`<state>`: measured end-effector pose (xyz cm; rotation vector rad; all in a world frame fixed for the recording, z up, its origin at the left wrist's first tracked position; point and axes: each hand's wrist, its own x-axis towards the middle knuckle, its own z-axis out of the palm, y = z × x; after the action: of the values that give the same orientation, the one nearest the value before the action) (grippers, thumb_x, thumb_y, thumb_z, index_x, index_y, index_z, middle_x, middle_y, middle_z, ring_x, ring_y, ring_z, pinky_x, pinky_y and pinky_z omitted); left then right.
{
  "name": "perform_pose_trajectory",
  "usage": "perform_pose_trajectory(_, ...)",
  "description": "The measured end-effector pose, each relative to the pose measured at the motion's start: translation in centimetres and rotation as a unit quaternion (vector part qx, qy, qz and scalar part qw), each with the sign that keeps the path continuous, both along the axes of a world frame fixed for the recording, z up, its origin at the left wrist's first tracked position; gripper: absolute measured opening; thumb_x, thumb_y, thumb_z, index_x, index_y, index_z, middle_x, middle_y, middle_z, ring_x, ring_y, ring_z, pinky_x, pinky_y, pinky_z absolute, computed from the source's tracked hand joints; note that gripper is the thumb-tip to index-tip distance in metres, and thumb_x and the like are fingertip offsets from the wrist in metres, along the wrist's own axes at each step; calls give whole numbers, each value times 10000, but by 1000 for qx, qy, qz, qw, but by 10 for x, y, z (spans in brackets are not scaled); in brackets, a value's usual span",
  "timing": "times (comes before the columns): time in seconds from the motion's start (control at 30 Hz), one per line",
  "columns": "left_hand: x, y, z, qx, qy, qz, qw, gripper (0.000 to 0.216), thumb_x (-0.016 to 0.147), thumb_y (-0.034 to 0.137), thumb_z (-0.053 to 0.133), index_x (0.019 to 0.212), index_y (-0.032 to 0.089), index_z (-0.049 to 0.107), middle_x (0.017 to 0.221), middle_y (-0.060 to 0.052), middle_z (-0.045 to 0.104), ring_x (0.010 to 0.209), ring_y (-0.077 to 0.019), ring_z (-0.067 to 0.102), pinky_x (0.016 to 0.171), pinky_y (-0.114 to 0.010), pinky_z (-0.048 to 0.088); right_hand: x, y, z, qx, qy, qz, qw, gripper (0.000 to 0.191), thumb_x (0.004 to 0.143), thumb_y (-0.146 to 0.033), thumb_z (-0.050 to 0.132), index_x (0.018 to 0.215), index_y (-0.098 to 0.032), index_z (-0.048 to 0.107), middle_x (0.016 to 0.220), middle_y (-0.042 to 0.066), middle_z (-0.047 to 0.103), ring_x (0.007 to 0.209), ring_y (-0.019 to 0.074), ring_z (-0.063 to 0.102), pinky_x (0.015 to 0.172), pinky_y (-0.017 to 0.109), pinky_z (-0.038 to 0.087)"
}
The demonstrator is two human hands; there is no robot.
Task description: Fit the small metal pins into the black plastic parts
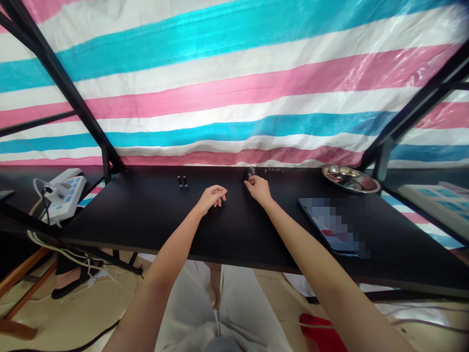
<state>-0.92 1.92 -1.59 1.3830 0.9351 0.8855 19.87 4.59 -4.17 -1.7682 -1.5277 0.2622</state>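
Note:
My right hand [258,189] is at the back of the black table, its thumb and fingers drawn together in a pinch. Just past its fingertips is a cluster of small, clear, shiny pieces [251,171]; whether the fingers hold one is too small to tell. A row of similar tiny pieces [275,170] lies to the right along the back edge. My left hand [213,197] hovers over the middle of the table, fingers loosely bent and apart, holding nothing. Left of it stand two small dark cylinders [182,181] with pale ends, side by side.
A round metal divided tray [351,179] sits at the back right. In front of it lies a phone or tablet [330,227] with a blurred screen. A white power strip [68,198] with cables is at far left. Black frame posts [69,88] and a striped sheet [227,98] border the table.

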Motion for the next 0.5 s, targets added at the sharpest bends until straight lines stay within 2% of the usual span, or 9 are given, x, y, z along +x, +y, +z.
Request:
perform_pose_trajectory(0.23, 0, 1, -1, 2, 1, -7, 1000, 130, 764, 227, 573, 806, 105, 559, 596, 9, 570, 362, -41, 465, 329, -157, 267, -3, 3, -4, -19, -16, -6, 1000, 121, 735, -257, 555, 753, -156, 618, 710, 58, 649, 669, 172, 579, 640, 274, 414)
perform_pose_trajectory(0.5, 0, -1, 1, 0, 9, -6, 1000, 135, 762, 241, 580, 793, 112, 558, 589, 15, 569, 361, -28, 458, 330, -142, 275, -4, 4, -5, -6, -14, -7, 1000, 116, 738, -265, 554, 746, -164, 610, 691, 53, 642, 666, 177, 579, 634, 276, 415)
